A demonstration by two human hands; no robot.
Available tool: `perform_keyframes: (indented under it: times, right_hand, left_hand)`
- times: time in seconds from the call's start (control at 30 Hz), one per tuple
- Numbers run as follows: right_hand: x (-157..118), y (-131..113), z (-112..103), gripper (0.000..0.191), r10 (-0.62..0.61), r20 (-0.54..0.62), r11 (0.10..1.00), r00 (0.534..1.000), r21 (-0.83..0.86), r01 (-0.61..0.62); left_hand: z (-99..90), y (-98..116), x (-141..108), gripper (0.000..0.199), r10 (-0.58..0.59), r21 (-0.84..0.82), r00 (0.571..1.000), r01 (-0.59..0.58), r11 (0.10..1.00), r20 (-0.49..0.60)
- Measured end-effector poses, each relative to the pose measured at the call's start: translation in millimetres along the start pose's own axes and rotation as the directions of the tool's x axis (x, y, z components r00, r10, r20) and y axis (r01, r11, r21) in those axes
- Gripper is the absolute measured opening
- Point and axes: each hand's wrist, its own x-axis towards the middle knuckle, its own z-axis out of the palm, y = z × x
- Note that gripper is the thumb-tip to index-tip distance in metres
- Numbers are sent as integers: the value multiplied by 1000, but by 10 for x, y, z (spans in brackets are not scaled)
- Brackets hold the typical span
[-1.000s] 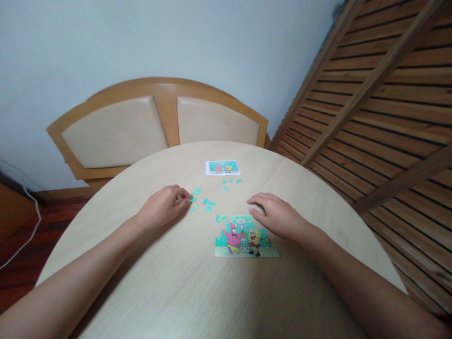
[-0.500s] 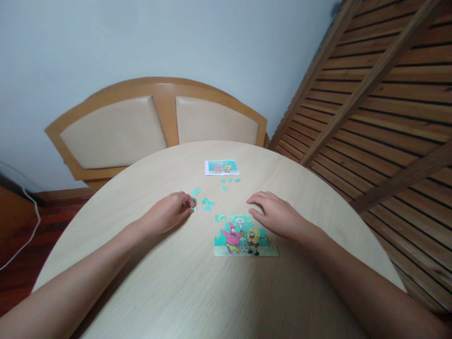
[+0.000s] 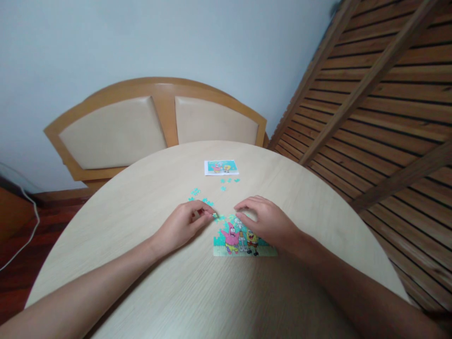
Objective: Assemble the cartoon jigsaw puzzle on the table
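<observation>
A partly assembled jigsaw puzzle (image 3: 231, 240) with cartoon figures lies flat on the table, its upper edge uneven. At its upper left corner, my left hand (image 3: 185, 221) pinches a small puzzle piece (image 3: 214, 215) between thumb and fingertips. My right hand (image 3: 266, 219) reaches over the puzzle's upper right part, thumb and fingers apart, with nothing seen between them. It hides some of that side. Loose turquoise pieces (image 3: 207, 202) lie just beyond my left hand, and another small group (image 3: 195, 191) sits farther left.
A printed picture sheet (image 3: 221, 167) of the same cartoon scene lies toward the far side of the round table (image 3: 141, 292). Several loose pieces (image 3: 223, 188) are in front of it. A padded wooden bench back (image 3: 165, 113) stands behind the table, against the wall.
My left hand has moved right with the puzzle piece, from the loose pieces to the puzzle's upper left corner. My right hand has shifted left over the puzzle's top edge.
</observation>
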Motion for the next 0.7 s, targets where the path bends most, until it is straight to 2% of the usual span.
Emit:
perform_keyframes:
  times: [0.17,0.37,0.43,0.53,0.7]
  right_hand:
    - [-61,-236,137,10,42,4,957,999,286,-42]
    - [-55,-240,219,8,129,-1,876,992,469,-113]
    - [-39,-184,231,9,138,-1,873,990,473,-121]
    - [-20,-72,257,12,137,-21,893,990,435,-114]
    - [0,55,295,12,96,-45,951,994,301,-78]
  left_hand:
    - [164,181,-48,22,3,-163,999,-9,987,-42]
    - [204,192,-57,23,-5,-238,1000,-1,971,-24]
    - [194,158,-61,22,12,-170,1000,-15,985,-20]
    - [164,104,-63,16,91,25,996,-91,996,-25]
    - [137,57,-58,20,224,229,974,-228,946,47]
